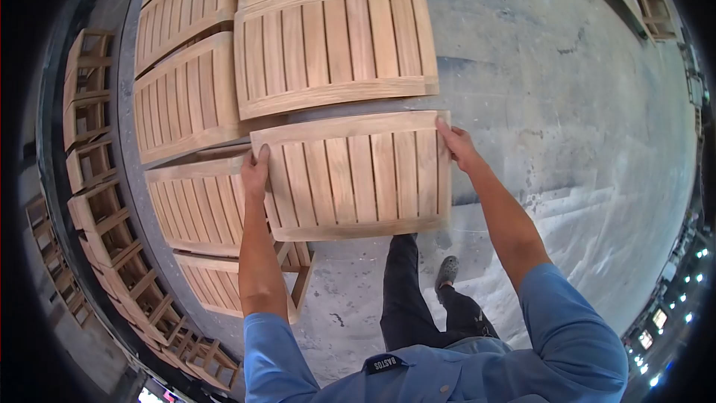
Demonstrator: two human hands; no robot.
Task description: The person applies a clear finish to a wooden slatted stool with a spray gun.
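Note:
A slatted wooden table top (352,179) is held level in front of my body, its slats running away from me. My left hand (255,172) grips its left end, thumb on the upper face and fingers hidden underneath. At the far right corner, my right hand (456,143) is closed on the edge. Whether legs are fixed under this top cannot be seen. Just beyond it lies a similar slatted top (335,48), separated by a narrow gap. Close to my left forearm is another slatted piece (198,209), partly covered by the held one.
Rows of slatted pieces (186,97) fill the floor ahead and to the left. Wooden frames (112,224) line the far left, beyond a dark rail. More wooden frames (650,0) stand at the upper right. Concrete floor (552,104) stretches along my right.

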